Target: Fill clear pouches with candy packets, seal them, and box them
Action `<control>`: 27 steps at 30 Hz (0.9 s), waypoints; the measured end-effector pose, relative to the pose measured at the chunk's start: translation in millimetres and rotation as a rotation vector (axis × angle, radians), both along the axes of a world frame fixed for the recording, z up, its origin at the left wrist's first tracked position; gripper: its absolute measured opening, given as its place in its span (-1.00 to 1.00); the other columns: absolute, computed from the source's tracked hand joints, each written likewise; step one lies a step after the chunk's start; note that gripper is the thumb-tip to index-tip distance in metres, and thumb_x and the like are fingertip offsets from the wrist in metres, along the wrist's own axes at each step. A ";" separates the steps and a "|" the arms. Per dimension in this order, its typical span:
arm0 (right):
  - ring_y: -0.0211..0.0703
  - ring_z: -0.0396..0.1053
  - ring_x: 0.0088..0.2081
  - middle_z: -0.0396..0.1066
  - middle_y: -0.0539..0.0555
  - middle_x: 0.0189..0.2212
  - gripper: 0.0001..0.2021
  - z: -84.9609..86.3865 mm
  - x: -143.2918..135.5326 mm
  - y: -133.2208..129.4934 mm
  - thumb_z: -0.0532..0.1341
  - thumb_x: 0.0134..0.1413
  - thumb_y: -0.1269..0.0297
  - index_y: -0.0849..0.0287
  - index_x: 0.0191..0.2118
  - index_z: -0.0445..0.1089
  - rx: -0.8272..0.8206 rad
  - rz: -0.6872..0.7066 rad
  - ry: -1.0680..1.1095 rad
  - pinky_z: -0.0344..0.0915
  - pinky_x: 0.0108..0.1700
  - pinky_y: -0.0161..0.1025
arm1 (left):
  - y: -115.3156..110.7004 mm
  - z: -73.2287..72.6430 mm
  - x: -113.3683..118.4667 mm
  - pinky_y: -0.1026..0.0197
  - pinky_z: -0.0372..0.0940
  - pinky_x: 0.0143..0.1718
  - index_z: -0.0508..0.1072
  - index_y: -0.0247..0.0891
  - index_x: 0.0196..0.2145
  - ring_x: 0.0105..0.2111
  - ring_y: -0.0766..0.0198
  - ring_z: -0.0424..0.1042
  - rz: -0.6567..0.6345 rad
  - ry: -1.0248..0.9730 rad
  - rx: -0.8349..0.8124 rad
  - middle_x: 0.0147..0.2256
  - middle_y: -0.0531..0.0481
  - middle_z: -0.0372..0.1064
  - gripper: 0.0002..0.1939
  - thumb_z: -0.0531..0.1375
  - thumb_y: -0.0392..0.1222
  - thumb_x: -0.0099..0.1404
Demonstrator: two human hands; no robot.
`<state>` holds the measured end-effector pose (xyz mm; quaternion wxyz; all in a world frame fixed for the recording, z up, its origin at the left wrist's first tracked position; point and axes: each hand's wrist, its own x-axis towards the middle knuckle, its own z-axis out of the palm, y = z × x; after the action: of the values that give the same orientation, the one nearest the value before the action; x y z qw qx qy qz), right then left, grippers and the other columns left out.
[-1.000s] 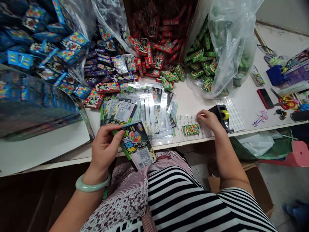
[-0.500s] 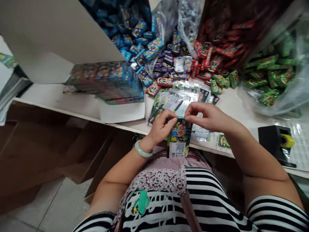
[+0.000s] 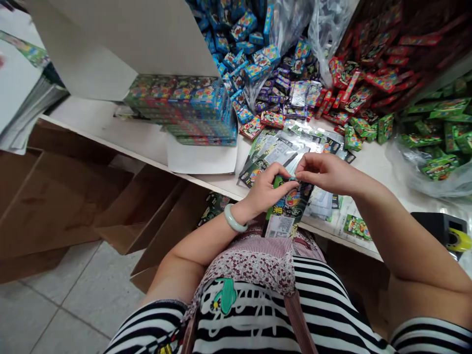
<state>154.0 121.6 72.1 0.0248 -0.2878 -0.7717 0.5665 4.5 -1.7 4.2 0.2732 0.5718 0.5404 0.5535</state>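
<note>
A black and green printed packet with a white label hangs upright at the table's front edge, against my apron. My left hand pinches its top left edge between thumb and fingers. At the top right corner, my right hand is closed with thumb and forefinger pressed together; their tips hide that corner. A sliver of blue shows at the packet's mouth between the two hands. Just behind lie several flat packets of the same kind, fanned over one another on the table.
Loose small blue boxes, purple boxes, red boxes and green boxes heap along the back. Stacked boxes stand left, beside a white carton. A tape dispenser sits right; cardboard cartons are below.
The view has swung left, so everything sits further right. Both hands stay at the packet's top edge, and the packet leans slightly more.
</note>
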 end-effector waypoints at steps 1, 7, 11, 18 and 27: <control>-0.25 0.25 -0.44 0.35 -0.01 -0.51 -0.72 -0.7 -0.3 0.9 0.35 -0.05 0.05 0.14 -0.43 0.37 0.009 -0.001 -0.009 0.18 -0.37 -0.24 | 0.8 0.1 1.0 0.24 0.27 -0.26 0.34 -0.20 -0.33 -0.35 0.34 0.35 0.006 -0.007 0.002 -0.38 0.10 0.35 -0.78 0.31 -0.08 0.27; -0.24 0.27 -0.43 0.36 -0.05 -0.50 -0.62 -15.4 -3.7 2.0 0.45 -0.27 0.00 0.12 -0.39 0.38 -0.266 -0.074 -0.029 0.20 -0.37 -0.26 | -4.7 -4.2 1.9 0.22 0.32 -0.18 0.35 -0.20 -0.25 -0.27 0.32 0.39 0.017 -0.107 -0.053 -0.30 0.04 0.36 -0.78 0.31 -0.13 0.24; -0.26 0.24 -0.48 0.31 -0.05 -0.55 -0.63 -31.6 -0.2 -0.2 0.43 -0.33 0.01 0.15 -0.48 0.37 -0.631 -0.142 -0.165 0.16 -0.44 -0.30 | -28.4 -20.7 -4.6 0.19 0.39 -0.20 0.33 -0.20 0.01 -0.25 0.27 0.45 -0.196 -0.357 -0.296 -0.19 -0.04 0.40 -0.51 0.35 0.00 0.21; -0.18 0.31 -0.33 0.42 0.06 -0.37 -0.56 -26.3 18.9 12.2 0.48 -0.33 -0.16 0.06 -0.38 0.54 -0.433 -0.303 0.066 0.30 -0.31 -0.26 | -82.9 43.7 -68.2 0.07 0.44 -0.04 0.42 -0.18 0.06 -0.13 0.16 0.52 0.000 0.123 0.048 -0.08 -0.12 0.51 -0.68 0.15 -0.04 0.42; -0.20 0.31 -0.41 0.41 0.04 -0.48 -0.50 -51.7 16.7 -10.9 0.41 -0.22 -0.25 0.12 -0.37 0.50 -0.243 -0.224 0.115 0.30 -0.33 -0.22 | -23.2 95.3 -219.7 -0.06 0.28 0.22 0.38 -0.30 0.13 0.17 0.09 0.39 0.528 1.087 0.301 0.10 -0.22 0.44 -0.59 -0.11 -0.25 0.47</control>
<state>170.8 110.6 20.4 0.0969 -0.3400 -0.6579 0.6649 -215.2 -24.8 99.5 -0.2705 0.6512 0.6413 0.3026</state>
